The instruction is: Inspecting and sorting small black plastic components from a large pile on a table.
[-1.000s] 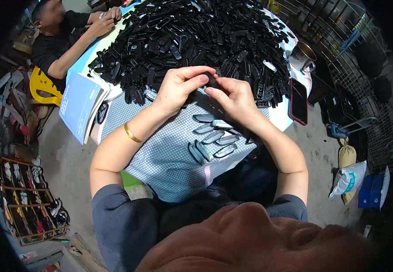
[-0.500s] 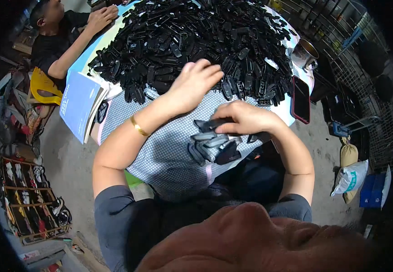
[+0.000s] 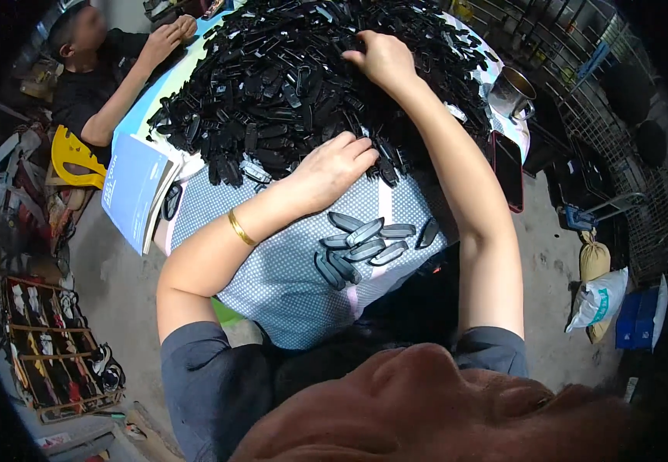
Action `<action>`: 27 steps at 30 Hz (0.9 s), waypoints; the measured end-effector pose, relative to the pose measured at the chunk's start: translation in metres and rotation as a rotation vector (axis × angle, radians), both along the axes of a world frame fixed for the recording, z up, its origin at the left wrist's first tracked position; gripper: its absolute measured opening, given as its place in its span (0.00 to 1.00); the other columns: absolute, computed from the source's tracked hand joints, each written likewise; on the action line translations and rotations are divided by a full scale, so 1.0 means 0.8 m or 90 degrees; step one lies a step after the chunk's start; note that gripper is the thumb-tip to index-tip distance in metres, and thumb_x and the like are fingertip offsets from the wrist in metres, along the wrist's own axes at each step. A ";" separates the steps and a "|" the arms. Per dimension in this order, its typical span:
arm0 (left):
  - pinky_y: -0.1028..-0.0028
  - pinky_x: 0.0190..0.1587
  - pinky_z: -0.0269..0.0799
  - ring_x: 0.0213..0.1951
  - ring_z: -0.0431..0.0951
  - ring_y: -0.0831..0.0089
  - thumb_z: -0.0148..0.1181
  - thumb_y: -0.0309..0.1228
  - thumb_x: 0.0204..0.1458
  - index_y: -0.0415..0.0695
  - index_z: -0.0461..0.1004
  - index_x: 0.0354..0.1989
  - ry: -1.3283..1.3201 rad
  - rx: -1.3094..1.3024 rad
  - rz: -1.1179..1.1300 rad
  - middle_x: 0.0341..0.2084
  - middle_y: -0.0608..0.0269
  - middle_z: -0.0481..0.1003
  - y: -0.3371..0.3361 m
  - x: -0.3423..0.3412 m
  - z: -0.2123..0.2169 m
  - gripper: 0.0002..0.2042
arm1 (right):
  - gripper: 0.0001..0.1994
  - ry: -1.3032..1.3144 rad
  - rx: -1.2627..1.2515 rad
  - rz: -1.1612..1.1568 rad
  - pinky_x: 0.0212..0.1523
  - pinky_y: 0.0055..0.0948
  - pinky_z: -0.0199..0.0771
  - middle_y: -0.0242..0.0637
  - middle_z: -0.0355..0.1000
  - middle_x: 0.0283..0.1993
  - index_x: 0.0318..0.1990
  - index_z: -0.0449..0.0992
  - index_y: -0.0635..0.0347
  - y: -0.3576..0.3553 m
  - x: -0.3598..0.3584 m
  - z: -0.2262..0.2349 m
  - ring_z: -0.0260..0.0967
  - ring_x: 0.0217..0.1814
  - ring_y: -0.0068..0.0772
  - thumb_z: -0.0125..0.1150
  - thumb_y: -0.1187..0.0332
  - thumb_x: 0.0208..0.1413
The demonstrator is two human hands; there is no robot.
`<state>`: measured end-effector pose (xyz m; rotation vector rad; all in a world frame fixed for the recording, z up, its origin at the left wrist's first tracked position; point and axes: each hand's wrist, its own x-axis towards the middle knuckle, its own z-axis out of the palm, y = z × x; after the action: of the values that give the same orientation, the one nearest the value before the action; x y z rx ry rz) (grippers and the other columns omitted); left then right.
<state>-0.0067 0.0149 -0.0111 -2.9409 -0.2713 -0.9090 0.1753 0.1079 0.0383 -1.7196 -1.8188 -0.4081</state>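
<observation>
The heap of black plastic pieces point(image 3: 272, 85) covers the table's far half. Your right hand point(image 3: 384, 58) reaches deep into it, fingers curled among pieces; your left hand point(image 3: 334, 165) rests loosely open at its near edge, above a small sorted cluster point(image 3: 365, 246) on the dotted cloth point(image 3: 288, 285).

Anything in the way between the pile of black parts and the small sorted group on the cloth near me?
Only the left hand, resting at the near edge of the black parts pile. Below it, bare dotted cloth runs to the sorted group. The right hand is deep in the pile.
</observation>
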 end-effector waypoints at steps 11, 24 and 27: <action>0.85 0.27 0.66 0.25 0.68 0.85 0.56 0.24 0.51 0.39 0.66 0.43 -0.321 -0.811 0.039 0.29 0.66 0.70 0.005 -0.022 0.027 0.11 | 0.12 0.131 0.119 0.315 0.35 0.33 0.70 0.47 0.71 0.33 0.43 0.71 0.63 -0.114 -0.014 -0.007 0.71 0.35 0.44 0.55 0.74 0.49; 0.81 0.39 0.74 0.34 0.76 0.78 0.55 0.21 0.51 0.36 0.67 0.50 -0.413 -1.060 -0.104 0.34 0.62 0.74 -0.002 -0.026 0.031 0.16 | 0.15 0.307 0.058 0.355 0.39 0.26 0.69 0.44 0.71 0.39 0.46 0.71 0.68 -0.196 -0.030 -0.026 0.70 0.39 0.36 0.56 0.74 0.50; 0.81 0.39 0.71 0.36 0.74 0.79 0.55 0.21 0.50 0.37 0.71 0.46 -0.319 -0.850 -0.039 0.36 0.64 0.73 0.000 -0.028 0.031 0.13 | 0.14 0.298 0.080 0.372 0.37 0.25 0.70 0.44 0.72 0.38 0.45 0.72 0.68 -0.198 -0.034 -0.023 0.71 0.38 0.35 0.57 0.75 0.49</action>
<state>-0.0288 0.0152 0.0134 -3.6615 -1.2333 -2.1209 0.1478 -0.0509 0.0196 -1.0144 -1.7837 0.1170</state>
